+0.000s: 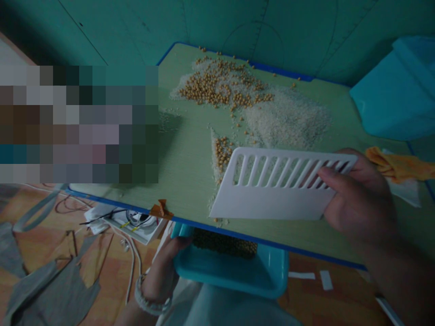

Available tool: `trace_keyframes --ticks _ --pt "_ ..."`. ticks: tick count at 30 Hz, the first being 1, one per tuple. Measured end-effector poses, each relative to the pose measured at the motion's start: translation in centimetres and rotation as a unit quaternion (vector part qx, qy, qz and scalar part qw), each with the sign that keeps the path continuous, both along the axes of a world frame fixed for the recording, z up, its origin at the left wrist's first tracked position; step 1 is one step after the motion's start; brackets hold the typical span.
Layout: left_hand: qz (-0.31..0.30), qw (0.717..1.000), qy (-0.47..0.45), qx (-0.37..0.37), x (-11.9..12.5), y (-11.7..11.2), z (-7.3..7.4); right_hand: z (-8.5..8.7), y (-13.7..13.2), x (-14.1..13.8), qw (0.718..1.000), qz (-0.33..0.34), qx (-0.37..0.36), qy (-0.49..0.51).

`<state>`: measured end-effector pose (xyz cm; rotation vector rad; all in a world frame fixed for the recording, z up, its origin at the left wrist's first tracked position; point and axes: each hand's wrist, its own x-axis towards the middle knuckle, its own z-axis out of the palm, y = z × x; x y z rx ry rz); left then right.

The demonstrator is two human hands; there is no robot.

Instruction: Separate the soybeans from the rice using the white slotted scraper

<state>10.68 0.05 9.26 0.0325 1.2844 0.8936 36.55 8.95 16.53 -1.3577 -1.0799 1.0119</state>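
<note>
My right hand (363, 203) is closed on a white plastic scraper (268, 203) with a row of slots, held over the table near its front edge. Soybeans (222, 151) and white grains show behind the scraper's left end; what lies under it is partly hidden. Below the table edge, my left hand (166, 256) grips the left side of a blue plastic basin (231, 274). Dark green beans (217, 244) and some yellowish ones lie in the basin, partly covered by the table edge.
Farther back on the pale green table (190, 167) spread mixed soybeans (210, 86) and a white grain heap (288, 115). A blue container (394, 95) and an orange cloth (397, 165) are at the right. Cables (134, 258) and a white box (146, 231) lie below left.
</note>
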Motion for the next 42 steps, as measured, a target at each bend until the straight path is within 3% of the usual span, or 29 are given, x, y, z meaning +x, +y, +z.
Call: trace_keyframes --ticks 18,25,32,37,42 --pt "-0.007 1.0 0.015 -0.014 0.3 0.1 0.2 0.2 -0.6 0.1 0.998 0.043 -0.02 0.028" --pt "0.002 1.0 0.014 -0.023 0.3 0.4 0.5 0.3 0.0 -0.3 0.999 -0.004 0.002 0.04" --pt "-0.005 1.0 0.024 0.0 0.3 0.1 0.5 1.2 1.0 -0.5 0.982 -0.171 0.066 0.041" --pt "0.004 1.0 -0.004 0.007 0.1 -0.1 0.2 0.8 1.6 -0.1 0.98 -0.158 0.12 0.013" --pt "-0.004 1.0 0.01 -0.011 0.0 -0.1 -0.1 0.0 1.9 0.1 0.983 -0.148 0.11 0.0"
